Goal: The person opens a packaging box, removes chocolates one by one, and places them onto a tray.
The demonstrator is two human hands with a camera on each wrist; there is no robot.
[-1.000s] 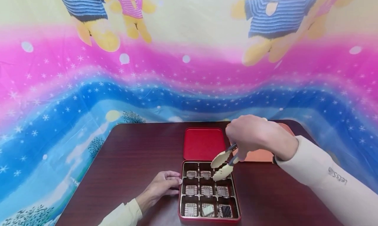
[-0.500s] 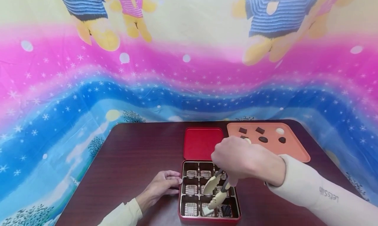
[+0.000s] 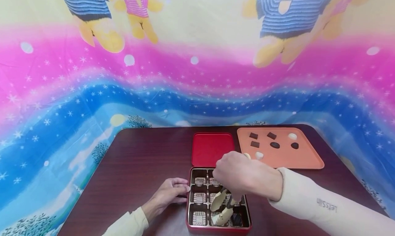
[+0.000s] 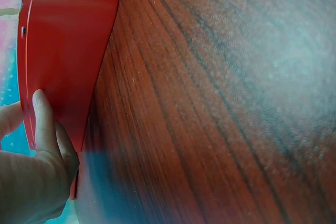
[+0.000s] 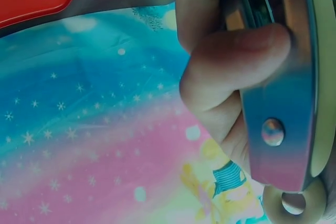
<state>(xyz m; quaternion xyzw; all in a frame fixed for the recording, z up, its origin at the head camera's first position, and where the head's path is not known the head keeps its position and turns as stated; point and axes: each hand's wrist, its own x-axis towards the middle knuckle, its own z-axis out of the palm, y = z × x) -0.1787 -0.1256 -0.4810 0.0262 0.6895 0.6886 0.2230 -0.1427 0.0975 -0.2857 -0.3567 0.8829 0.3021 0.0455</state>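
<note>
Red metal is under your left hand (image 3: 170, 194): its fingers lie fairly straight against the left wall of the box (image 3: 218, 229), pressing it rather than gripping it, as the left wrist view also shows. That box sits at the near edge of the table (image 3: 145, 164) and holds a brown insert of nine cells.

Your right hand (image 3: 239, 176) hovers over the box's middle and right cells, fingers curled round the handles of a pair of tongs (image 3: 221, 207). The right wrist view shows a finger wrapped tight on the steel arm beside its rivet. The cream tips point down into the near row, a little apart, over the middle cell; whether they touch anything there you cannot tell from here. A dark chocolate (image 3: 237, 220) lies in the near right cell, just beside the tips.

Directly behind the box lies its red lid (image 3: 211, 148), flat on the table. Behind the box and to the right sits an orange tray (image 3: 308, 160) carrying several loose pieces, dark squares, dark rounds and a couple of white ones (image 3: 292, 136).
</note>
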